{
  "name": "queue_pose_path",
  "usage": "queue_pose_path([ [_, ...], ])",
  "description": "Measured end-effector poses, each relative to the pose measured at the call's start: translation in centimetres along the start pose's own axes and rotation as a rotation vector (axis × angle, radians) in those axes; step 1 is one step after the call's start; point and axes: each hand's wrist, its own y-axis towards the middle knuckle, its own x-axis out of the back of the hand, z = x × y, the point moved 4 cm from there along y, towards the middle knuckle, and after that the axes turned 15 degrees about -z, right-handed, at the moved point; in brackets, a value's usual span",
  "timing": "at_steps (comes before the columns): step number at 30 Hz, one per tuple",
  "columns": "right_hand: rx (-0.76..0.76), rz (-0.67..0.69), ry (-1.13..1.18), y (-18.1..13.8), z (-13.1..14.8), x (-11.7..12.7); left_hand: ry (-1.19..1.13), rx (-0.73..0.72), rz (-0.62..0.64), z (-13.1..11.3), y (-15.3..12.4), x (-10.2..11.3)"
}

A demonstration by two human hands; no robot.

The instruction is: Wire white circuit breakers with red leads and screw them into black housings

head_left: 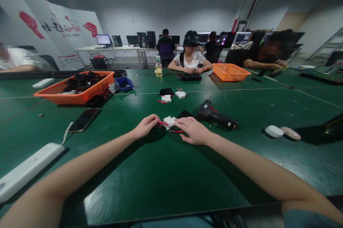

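A small white block that looks like a circuit breaker (169, 122) lies on the green table in front of me. My left hand (147, 127) is at its left side, thumb and fingers pinched on a red wire (163, 123) that runs to the block. From the right, my right hand (195, 130) holds the block's edge with its fingertips, the thumb lower down. Another red wire (178, 131) lies below the block, near that thumb. Farther back are two similar white blocks, one (166, 98) with a red wire and one (180, 94) beside it.
A black power drill (216, 114) lies right of my hands. An orange basket (107, 78) of black parts, a blue bin (128, 84), a phone (84, 120) and a white power strip (32, 171) are left. Across stand a bottle (159, 69), another orange basket (230, 74) and seated people.
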Motion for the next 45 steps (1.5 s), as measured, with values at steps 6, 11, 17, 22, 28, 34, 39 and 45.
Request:
queue_pose_path([
  [6, 0.043, 0.045, 0.058, -0.1, -0.1, -0.4, -0.247, 0.220, -0.082, 1.1, 0.5, 0.2],
  [11, 0.038, -0.003, 0.105, -0.3, -0.2, -0.4, -0.334, 0.277, -0.142, 1.3, 0.9, 0.5],
  [17, -0.027, -0.025, 0.059, -0.1, -0.4, -0.2, -0.389, 0.325, -0.163, 0.9, 1.1, 0.7],
  [22, -0.004, 0.007, -0.020, 0.0, -0.4, 0.1, -0.405, 0.340, -0.154, 1.2, 1.2, 0.6],
  [28, -0.120, 0.000, -0.201, -0.3, -0.7, 0.8, -0.398, 0.326, -0.140, 1.6, 1.3, 0.6],
  [34, -0.191, -0.067, -0.182, 0.0, -0.1, 0.3, -0.355, 0.308, -0.142, 1.5, 1.2, 0.6],
  [39, -0.112, 0.006, -0.046, 0.2, 0.6, -0.9, -0.315, 0.273, -0.141, 1.5, 1.2, 0.5],
  [45, -0.070, -0.024, 0.048, 0.3, 1.7, -0.2, -0.269, 0.242, -0.130, 1.4, 1.1, 0.5],
])
